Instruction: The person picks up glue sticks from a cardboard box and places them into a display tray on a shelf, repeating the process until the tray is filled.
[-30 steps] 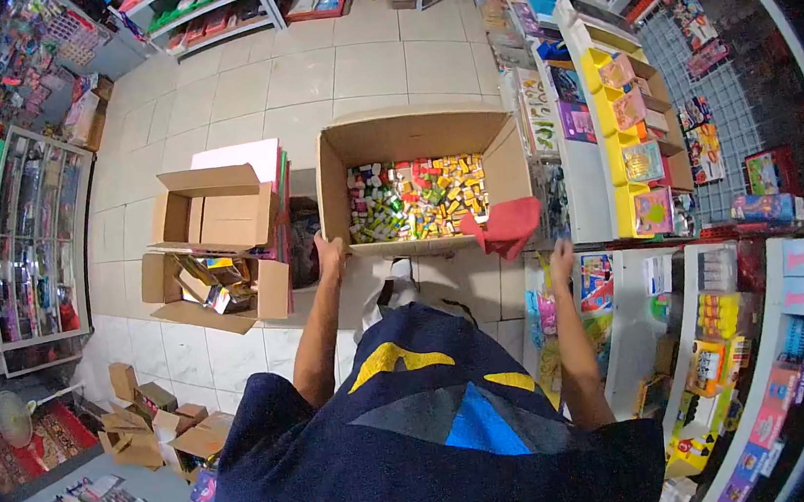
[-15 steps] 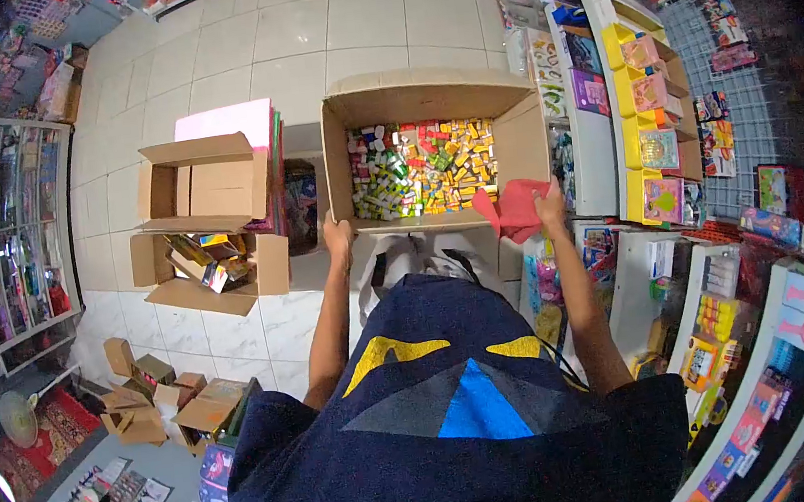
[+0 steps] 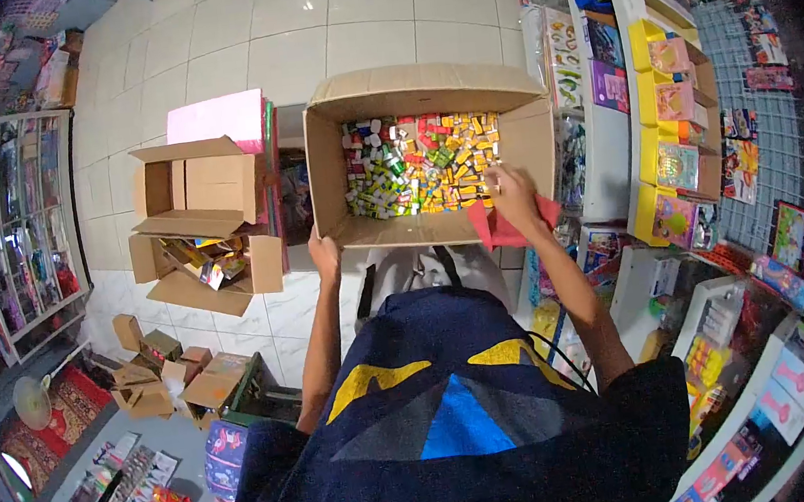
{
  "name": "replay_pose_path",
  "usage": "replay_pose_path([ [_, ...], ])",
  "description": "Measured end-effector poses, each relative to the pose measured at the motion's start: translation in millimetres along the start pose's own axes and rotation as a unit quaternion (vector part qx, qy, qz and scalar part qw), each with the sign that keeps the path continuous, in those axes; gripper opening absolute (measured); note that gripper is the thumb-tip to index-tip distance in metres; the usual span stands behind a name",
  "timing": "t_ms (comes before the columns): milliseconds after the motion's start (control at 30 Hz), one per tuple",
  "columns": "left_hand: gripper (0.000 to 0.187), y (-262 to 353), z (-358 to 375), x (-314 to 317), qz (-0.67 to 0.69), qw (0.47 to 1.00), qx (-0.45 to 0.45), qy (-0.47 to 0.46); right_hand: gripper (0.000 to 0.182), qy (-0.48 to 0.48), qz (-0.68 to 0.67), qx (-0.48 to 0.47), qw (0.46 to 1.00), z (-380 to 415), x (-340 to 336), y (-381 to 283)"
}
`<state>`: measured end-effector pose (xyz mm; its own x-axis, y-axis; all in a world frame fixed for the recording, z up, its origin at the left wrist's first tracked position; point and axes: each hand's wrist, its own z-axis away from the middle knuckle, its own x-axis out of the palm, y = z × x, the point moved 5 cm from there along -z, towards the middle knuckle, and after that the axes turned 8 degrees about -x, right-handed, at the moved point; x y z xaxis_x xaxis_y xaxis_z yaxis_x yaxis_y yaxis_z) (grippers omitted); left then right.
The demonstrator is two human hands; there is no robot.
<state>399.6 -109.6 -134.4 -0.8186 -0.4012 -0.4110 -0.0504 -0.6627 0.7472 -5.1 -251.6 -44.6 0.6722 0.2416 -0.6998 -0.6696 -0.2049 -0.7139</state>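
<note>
A large open cardboard box stands in front of me, its bottom covered with many small items in yellow, green, red and white. My left hand grips the box's near left corner. Over the near right edge lies a red cloth or sheet. My right hand is inside the box at its right side, above the yellow items, with fingers bent down; whether it holds anything is too small to tell.
Two open cardboard boxes, one empty and one with packets, are to the left. Smaller cartons lie lower left. Stocked shelves line the right, and a display rack stands far left.
My right hand has let go of the box's near right corner and the red cloth and moved left into the box. The view has shifted slightly.
</note>
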Motion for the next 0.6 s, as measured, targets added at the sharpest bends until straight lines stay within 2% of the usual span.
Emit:
replay_pose_path([
  [33, 0.039, 25, 16, -5, -0.015, 0.999, -0.046, -0.011, 0.018, -0.08, -0.086, 0.067, 0.991, -2, 31, 25],
  [67, 0.041, 38, 25, -7, -0.029, 0.995, -0.091, -0.021, 0.017, -0.151, -0.107, 0.112, 0.976, -1, 52, 39],
  [100, 0.041, 25, 20, -6, 0.022, 0.995, -0.093, -0.02, 0.015, -0.223, -0.127, 0.153, 0.954, 0, 71, 51],
  [167, 0.04, 13, 14, -9, 0.024, 0.999, -0.023, -0.03, 0.017, -0.351, -0.031, 0.133, 0.926, 0, 96, 79],
  [267, 0.037, 20, 17, -7, 0.019, 1.0, 0.007, -0.013, 0.026, -0.417, 0.003, 0.115, 0.902, 3, 141, 143],
  [367, 0.036, 25, 23, -8, -0.006, 1.0, -0.02, 0.002, 0.037, -0.253, -0.039, 0.21, 0.943, 1, 159, 165],
  [467, 0.036, 36, 27, -7, -0.011, 0.998, -0.067, 0.002, 0.049, -0.206, -0.085, 0.193, 0.955, 1, 211, 210],
  [500, 0.036, 47, 29, -4, -0.005, 0.998, -0.069, 0.008, 0.059, -0.241, 0.009, 0.246, 0.939, -14, 197, 182],
  [533, 0.036, 49, 33, -4, 0.0, 0.997, -0.072, 0.012, 0.06, -0.205, 0.023, 0.25, 0.946, -20, 188, 156],
  [600, 0.035, 40, 29, -4, 0.003, 0.998, -0.054, 0.026, 0.063, -0.217, -0.071, 0.309, 0.923, -21, 227, 169],
])
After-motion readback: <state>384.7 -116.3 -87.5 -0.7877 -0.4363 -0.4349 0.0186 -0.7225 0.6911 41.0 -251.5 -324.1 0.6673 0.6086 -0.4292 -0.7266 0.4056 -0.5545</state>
